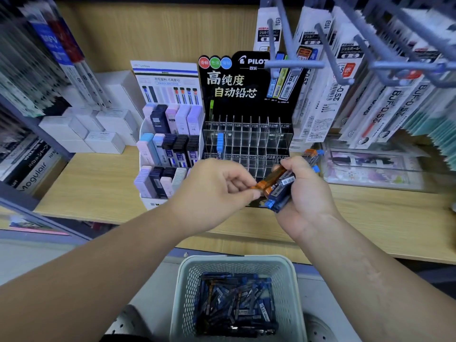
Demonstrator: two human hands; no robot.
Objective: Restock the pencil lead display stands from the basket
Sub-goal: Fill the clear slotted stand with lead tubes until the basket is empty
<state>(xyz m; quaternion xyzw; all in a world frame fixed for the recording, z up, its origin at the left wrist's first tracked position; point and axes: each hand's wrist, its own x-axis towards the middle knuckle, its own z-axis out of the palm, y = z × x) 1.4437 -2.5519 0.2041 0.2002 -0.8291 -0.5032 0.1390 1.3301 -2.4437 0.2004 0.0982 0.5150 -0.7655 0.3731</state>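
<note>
While my right hand (306,193) grips the bundle of lead cases (281,192) before the black stand (246,134), my left hand (214,191) pinches the orange case (267,182); best drawn out straight, grade read, slot label matched

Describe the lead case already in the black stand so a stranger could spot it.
Find the black Pilot stand on the wooden shelf. In its clear slot grid, near the left end, stands one light-blue lead case; neighbouring slots look empty.

The black display stand (229,107) reads "PILOT" and "高纯度 自动铅芯"; hanging refill packs (401,107) read "BUF-0.5".
</note>
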